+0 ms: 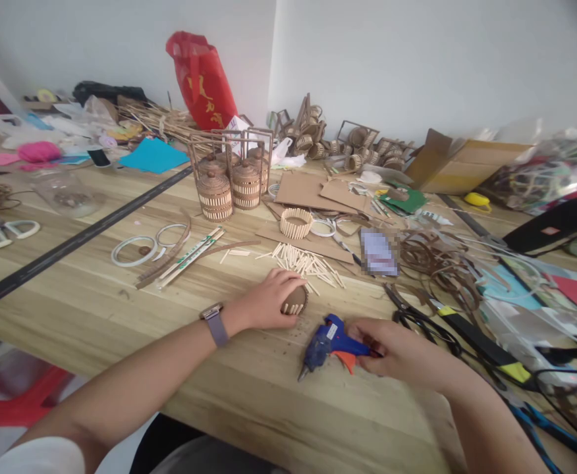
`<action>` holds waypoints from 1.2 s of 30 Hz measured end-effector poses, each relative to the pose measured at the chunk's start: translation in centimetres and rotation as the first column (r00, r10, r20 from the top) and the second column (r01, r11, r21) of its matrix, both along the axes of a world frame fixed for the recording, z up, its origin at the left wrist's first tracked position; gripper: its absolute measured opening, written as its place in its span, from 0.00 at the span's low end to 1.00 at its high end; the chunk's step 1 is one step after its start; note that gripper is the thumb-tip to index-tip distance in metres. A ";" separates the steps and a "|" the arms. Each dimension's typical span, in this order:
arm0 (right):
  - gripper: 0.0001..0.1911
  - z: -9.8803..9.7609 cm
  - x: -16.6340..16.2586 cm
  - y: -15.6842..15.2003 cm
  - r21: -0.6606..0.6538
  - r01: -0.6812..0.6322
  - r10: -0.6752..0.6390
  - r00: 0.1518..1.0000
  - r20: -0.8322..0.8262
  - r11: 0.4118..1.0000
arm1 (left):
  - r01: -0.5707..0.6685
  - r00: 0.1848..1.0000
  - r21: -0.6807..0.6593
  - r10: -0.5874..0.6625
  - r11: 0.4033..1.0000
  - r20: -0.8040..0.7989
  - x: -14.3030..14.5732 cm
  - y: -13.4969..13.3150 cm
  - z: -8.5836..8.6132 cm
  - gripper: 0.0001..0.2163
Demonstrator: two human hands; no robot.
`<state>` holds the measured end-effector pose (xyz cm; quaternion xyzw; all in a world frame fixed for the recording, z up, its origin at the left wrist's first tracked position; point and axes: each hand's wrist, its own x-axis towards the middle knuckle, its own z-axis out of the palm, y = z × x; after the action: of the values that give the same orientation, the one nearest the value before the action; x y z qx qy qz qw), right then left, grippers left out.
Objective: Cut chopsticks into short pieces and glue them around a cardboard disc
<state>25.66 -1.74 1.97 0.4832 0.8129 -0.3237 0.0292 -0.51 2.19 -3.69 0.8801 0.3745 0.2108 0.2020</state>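
Observation:
My left hand (270, 299), with a watch on its wrist, is curled over a small round cardboard piece (296, 301) edged with short sticks, pressing it against the wooden table (120, 309). My right hand (392, 347) grips the handle of a blue glue gun (329, 340) with an orange trigger. The gun lies low over the table, nozzle pointing down and left. A pile of short cut sticks (308, 262) lies just beyond my left hand.
Small woven stick baskets (229, 187) stand mid-table, with a stick ring (296, 222), cardboard sheets (313, 191) and tape rings (133, 250) around them. Scissors (414, 316), brown strips and cables crowd the right. A black ruler (71, 243) runs diagonally left. A red bag (202, 79) leans at the wall.

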 end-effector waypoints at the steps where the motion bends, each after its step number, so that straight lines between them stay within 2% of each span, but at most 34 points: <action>1: 0.06 -0.1 0.1 0.1 -0.017 -0.007 0.006 0.998 -0.058 1.000 | 0.005 1.000 0.005 -0.005 1.000 0.006 0.0 0.0 0.0 0.30; 4: 0.09 -0.5 1.0 0.5 -0.085 0.052 -0.073 0.961 -0.266 0.995 | 0.007 1.000 0.014 -0.007 1.000 0.013 0.0 0.0 0.0 0.30; 8: 0.23 -1.5 2.1 0.8 -0.168 0.271 -0.319 0.797 -0.513 0.948 | 0.003 1.000 0.004 -0.003 1.000 0.023 0.0 0.0 -0.1 0.30; 11: 0.27 -2.6 2.2 0.7 -0.270 0.387 -0.472 0.704 -0.530 0.881 | 0.009 1.000 0.009 -0.009 1.000 0.030 0.0 0.0 -0.2 0.30; 13: 0.26 -3.1 1.8 0.5 -0.304 0.414 -0.513 0.701 -0.495 0.858 | 0.009 1.000 0.019 -0.009 1.000 0.029 0.0 0.0 -0.2 0.30; 15: 0.26 -3.5 1.4 0.5 -0.284 0.391 -0.483 0.729 -0.484 0.875 | 0.007 1.000 0.024 -0.007 1.000 0.025 0.0 0.1 -0.3 0.30; 24: 0.21 -4.0 0.2 0.8 -0.028 0.252 -0.234 0.845 -0.481 0.967 | 0.014 1.000 0.045 -0.015 0.999 0.024 0.0 0.2 -0.3 0.29; 36: 0.16 -3.5 -0.4 0.7 0.119 0.160 -0.090 0.887 -0.452 0.980 | 0.018 0.999 0.034 -0.019 0.999 0.025 0.0 0.1 -0.3 0.30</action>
<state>25.22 -1.00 -1.55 0.4485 0.7876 -0.3634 -0.2154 -0.51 2.34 -3.98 0.8841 0.3599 0.2263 0.1938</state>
